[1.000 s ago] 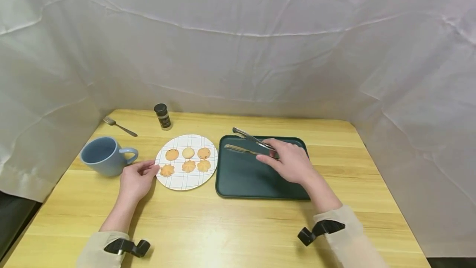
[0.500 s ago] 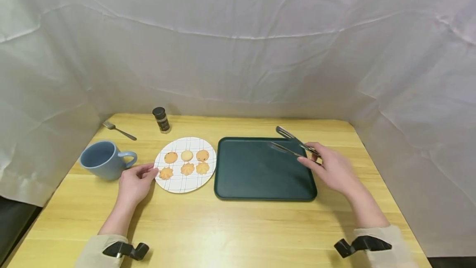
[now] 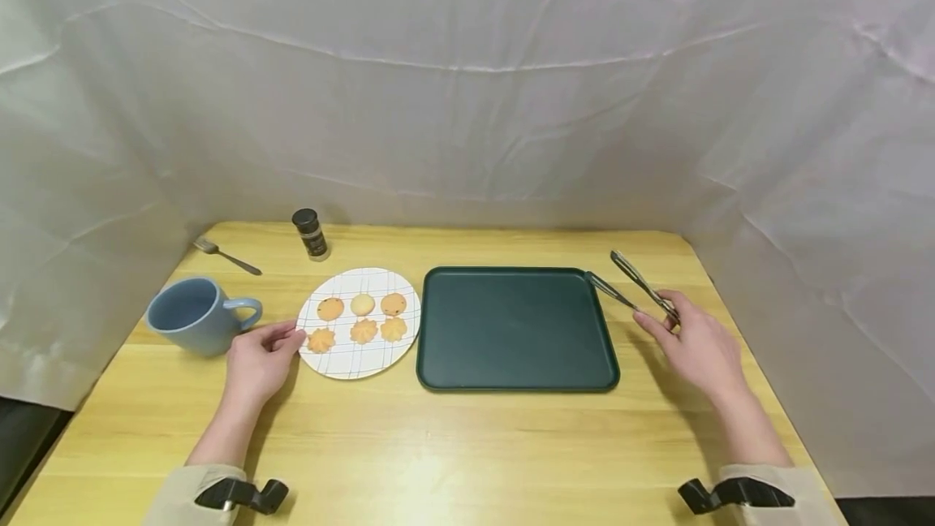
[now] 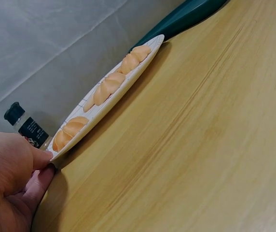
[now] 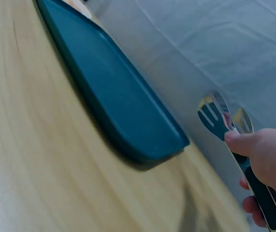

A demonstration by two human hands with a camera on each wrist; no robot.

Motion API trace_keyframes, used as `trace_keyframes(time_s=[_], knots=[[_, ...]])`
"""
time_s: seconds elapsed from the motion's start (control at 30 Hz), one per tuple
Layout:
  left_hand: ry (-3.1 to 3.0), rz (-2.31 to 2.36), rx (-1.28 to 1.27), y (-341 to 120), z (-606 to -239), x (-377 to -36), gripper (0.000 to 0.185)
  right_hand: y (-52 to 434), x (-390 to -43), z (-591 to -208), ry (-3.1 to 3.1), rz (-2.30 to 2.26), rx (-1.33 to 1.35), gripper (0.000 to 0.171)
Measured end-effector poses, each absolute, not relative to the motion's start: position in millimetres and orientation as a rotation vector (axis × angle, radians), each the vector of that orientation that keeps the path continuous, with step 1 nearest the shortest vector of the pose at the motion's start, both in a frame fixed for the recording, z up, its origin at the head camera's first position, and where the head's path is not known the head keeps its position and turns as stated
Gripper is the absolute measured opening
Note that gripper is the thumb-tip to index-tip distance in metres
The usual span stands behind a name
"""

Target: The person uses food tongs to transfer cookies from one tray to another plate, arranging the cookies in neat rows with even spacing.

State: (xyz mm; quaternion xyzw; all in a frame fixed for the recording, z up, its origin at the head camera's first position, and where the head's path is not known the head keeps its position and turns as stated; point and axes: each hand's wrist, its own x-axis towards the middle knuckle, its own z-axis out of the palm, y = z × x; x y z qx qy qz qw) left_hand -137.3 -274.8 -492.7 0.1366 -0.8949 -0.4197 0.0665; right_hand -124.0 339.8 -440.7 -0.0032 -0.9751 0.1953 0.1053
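Note:
My left hand [image 3: 257, 362] pinches the left rim of a round white checked plate [image 3: 351, 362], thumb on top and fingers beneath in the left wrist view. Several cookies [image 3: 363, 331] lie on the plate in two rows, plain round ones behind and ridged ones in front. Past the right end of a dark green tray [image 3: 519, 331], my right hand [image 3: 701, 347] holds metal serving tongs [image 3: 634, 275] above the table. The tongs' arms stand apart with nothing between them. Slots in their heads show in the right wrist view [image 5: 215, 116].
A blue mug [image 3: 197, 319] stands beside my left hand, its handle toward the plate. Behind it lies a fork [image 3: 228, 256]. A black-capped spice jar [image 3: 312, 235] stands near the table's back edge. Pale fabric [image 3: 467, 104] encloses the wooden table [image 3: 453, 453] at back and sides.
My right hand has carried the tongs rightward from above the tray to beyond its right end. The left hand stays on the plate's rim; the cookies keep their places on the plate.

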Motion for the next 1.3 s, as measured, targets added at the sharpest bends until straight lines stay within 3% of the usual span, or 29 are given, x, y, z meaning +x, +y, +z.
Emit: trace_keyframes(time_s=[0.6, 1.1, 1.3], knots=[[-2.736, -1.280, 0.417, -275, -488, -135, 0.041, 360, -114, -469, -3.027, 0.583, -0.538, 0.088], [-2.768, -1.203, 0.283, -272, -478, -131, 0.042, 359, -114, -479, -3.028, 0.497, -0.628, 0.092], [-2.713, -1.155, 0.170, -263, -465, -129, 0.058, 358, -115, -478, -2.943, 0.494, -0.647, 0.103]])
